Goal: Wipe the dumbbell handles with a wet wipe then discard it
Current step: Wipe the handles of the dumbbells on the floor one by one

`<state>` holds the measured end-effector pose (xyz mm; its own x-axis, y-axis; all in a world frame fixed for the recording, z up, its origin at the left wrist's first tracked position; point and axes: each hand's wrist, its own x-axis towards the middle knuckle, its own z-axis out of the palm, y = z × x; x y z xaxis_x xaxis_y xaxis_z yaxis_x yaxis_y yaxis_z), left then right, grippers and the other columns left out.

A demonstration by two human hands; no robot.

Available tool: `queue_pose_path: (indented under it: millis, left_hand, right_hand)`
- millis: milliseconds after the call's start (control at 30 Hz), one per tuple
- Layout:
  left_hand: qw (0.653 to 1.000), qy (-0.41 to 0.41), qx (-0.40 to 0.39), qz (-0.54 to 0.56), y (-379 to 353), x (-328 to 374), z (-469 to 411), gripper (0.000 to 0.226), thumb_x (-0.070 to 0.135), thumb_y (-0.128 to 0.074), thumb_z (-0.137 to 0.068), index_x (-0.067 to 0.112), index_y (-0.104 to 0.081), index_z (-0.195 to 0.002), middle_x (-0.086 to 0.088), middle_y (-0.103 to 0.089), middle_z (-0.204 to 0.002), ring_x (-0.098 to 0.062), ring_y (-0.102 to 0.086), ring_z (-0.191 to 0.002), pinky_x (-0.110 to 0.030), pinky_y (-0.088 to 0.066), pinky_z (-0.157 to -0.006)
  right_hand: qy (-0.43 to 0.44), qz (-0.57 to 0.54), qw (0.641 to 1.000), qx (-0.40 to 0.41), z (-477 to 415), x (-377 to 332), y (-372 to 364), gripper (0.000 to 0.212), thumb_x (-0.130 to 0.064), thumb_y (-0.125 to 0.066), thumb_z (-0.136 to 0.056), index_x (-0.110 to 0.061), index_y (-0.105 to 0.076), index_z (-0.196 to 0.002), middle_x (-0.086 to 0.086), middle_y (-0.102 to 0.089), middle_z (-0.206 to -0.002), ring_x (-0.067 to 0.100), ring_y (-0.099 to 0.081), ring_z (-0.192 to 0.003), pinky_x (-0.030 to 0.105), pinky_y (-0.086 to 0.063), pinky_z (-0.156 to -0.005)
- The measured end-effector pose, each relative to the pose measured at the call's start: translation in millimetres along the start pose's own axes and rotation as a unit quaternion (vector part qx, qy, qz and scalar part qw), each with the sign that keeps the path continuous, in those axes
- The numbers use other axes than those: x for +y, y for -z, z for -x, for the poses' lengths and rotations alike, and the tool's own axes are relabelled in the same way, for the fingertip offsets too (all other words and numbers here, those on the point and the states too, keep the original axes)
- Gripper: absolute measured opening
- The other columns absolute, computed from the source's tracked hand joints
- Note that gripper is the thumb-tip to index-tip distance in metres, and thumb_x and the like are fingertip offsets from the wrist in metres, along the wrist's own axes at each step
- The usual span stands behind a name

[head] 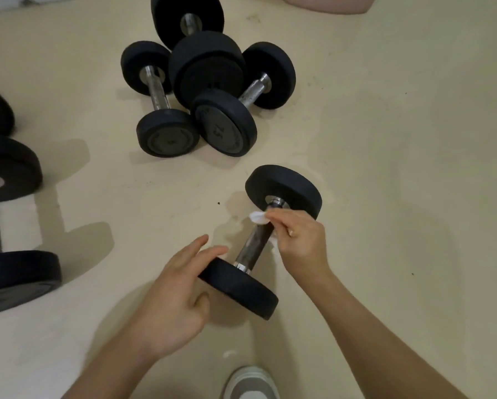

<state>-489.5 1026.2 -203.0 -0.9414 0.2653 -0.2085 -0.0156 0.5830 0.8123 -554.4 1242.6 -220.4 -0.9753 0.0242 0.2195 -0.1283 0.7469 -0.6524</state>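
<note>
A small black dumbbell (270, 240) lies on the beige floor, its dark metal handle (255, 243) running from lower left to upper right. My right hand (299, 240) wraps a white wet wipe (257, 217) around the upper part of the handle, near the far weight head. My left hand (178, 286) rests with straight fingers on the near weight head, steadying it.
Three more black dumbbells (201, 90) lie clustered farther back. A larger dumbbell (2, 226) lies at the left edge, with another weight head above it. A pink object (327, 4) sits at the top edge. My grey-white shoe (250, 384) shows at the bottom.
</note>
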Motion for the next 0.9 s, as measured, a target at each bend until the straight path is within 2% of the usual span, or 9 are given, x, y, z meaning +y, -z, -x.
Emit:
queue_pose_path:
  millis: [100,200,300,400,567,633,700,767,900]
  left_hand:
    - [0.991,0.078,0.002,0.110,6.7,2.9,0.9,0.061,0.042,-0.054,-0.070,0.058,-0.042,-0.127,0.024,-0.017,-0.153,0.011,-0.013,-0.138,-0.029,-0.020,-0.115]
    - [0.988,0.112,0.033,0.103,12.7,-4.7,-8.1,0.060,0.073,-0.048,-0.064,0.052,-0.045,-0.121,0.020,-0.033,-0.144,0.014,-0.027,-0.128,-0.016,-0.026,-0.103]
    - [0.983,0.136,0.053,0.108,20.3,-7.5,-17.4,0.052,0.066,-0.056,-0.068,0.050,-0.042,-0.115,0.024,-0.044,-0.123,0.012,-0.040,-0.113,-0.008,-0.033,-0.085]
    - [0.979,0.153,0.051,0.127,20.9,-12.1,-17.3,0.044,0.048,-0.056,-0.089,0.051,-0.034,-0.128,0.029,-0.038,-0.126,0.006,-0.038,-0.118,-0.013,-0.030,-0.089]
    - [0.977,0.133,0.057,0.159,27.2,-7.8,-14.6,0.038,0.034,-0.048,-0.096,0.056,-0.036,-0.124,0.033,-0.038,-0.128,0.026,-0.031,-0.114,-0.016,-0.027,-0.102]
    - [0.976,0.135,0.056,0.160,29.1,-11.0,-14.8,0.036,0.035,-0.045,-0.097,0.059,-0.041,-0.123,0.021,-0.042,-0.134,0.017,-0.031,-0.123,-0.025,-0.027,-0.110]
    - [0.976,0.147,0.053,0.150,30.6,-14.1,-14.8,0.034,0.041,-0.040,-0.097,0.057,-0.042,-0.128,0.012,-0.037,-0.145,-0.001,-0.026,-0.138,-0.035,-0.023,-0.115]
    - [0.974,0.159,0.058,0.150,33.6,-18.2,-15.1,0.035,0.044,-0.036,-0.097,0.054,-0.042,-0.130,0.022,-0.037,-0.143,0.000,-0.027,-0.136,-0.032,-0.022,-0.115]
    - [0.965,0.180,0.118,0.149,45.9,-20.3,-23.1,0.032,0.036,-0.036,-0.100,0.042,-0.047,-0.130,0.021,-0.047,-0.131,0.001,-0.039,-0.123,-0.021,-0.028,-0.102]
  right_hand:
    - [0.016,0.018,0.998,-0.052,-2.7,-9.6,-25.9,0.024,-0.001,-0.062,-0.082,-0.017,-0.076,-0.093,-0.005,-0.074,-0.096,0.010,-0.060,-0.093,0.017,-0.045,-0.090]
    - [-0.057,-0.138,0.973,-0.174,17.6,-36.0,-31.3,0.026,0.006,-0.061,-0.080,-0.012,-0.077,-0.091,-0.002,-0.074,-0.092,0.004,-0.064,-0.088,0.019,-0.049,-0.087]
    - [-0.127,-0.186,0.968,-0.111,-6.4,-40.9,-34.8,0.020,0.002,-0.062,-0.084,-0.010,-0.076,-0.094,-0.004,-0.072,-0.092,0.003,-0.065,-0.086,0.023,-0.052,-0.086]
    - [-0.058,-0.016,0.998,-0.001,-40.3,-29.3,-44.1,0.020,-0.004,-0.062,-0.086,-0.015,-0.075,-0.097,-0.003,-0.073,-0.099,0.011,-0.063,-0.094,0.030,-0.052,-0.089]
    - [-0.019,-0.064,0.991,-0.118,-5.5,-38.7,-50.7,0.021,0.000,-0.069,-0.079,-0.017,-0.077,-0.086,-0.006,-0.074,-0.092,0.001,-0.062,-0.091,0.025,-0.051,-0.090]
    - [-0.074,-0.150,0.975,-0.146,0.2,-42.5,-47.5,0.022,0.001,-0.067,-0.080,-0.018,-0.077,-0.085,-0.004,-0.074,-0.091,0.004,-0.065,-0.088,0.026,-0.052,-0.087]
    - [-0.114,-0.166,0.978,-0.061,-9.9,-35.9,-46.5,0.021,-0.003,-0.065,-0.083,-0.020,-0.076,-0.089,-0.003,-0.072,-0.093,0.008,-0.065,-0.087,0.029,-0.053,-0.084]
    - [-0.108,-0.101,0.989,0.025,-26.1,-27.4,-48.6,0.019,-0.007,-0.064,-0.086,-0.018,-0.075,-0.097,-0.004,-0.072,-0.096,0.008,-0.064,-0.088,0.030,-0.055,-0.083]
    - [-0.080,-0.122,0.989,-0.023,-19.5,-43.8,-62.4,0.019,-0.003,-0.068,-0.082,-0.017,-0.076,-0.092,-0.016,-0.067,-0.093,0.005,-0.064,-0.090,0.026,-0.054,-0.087]
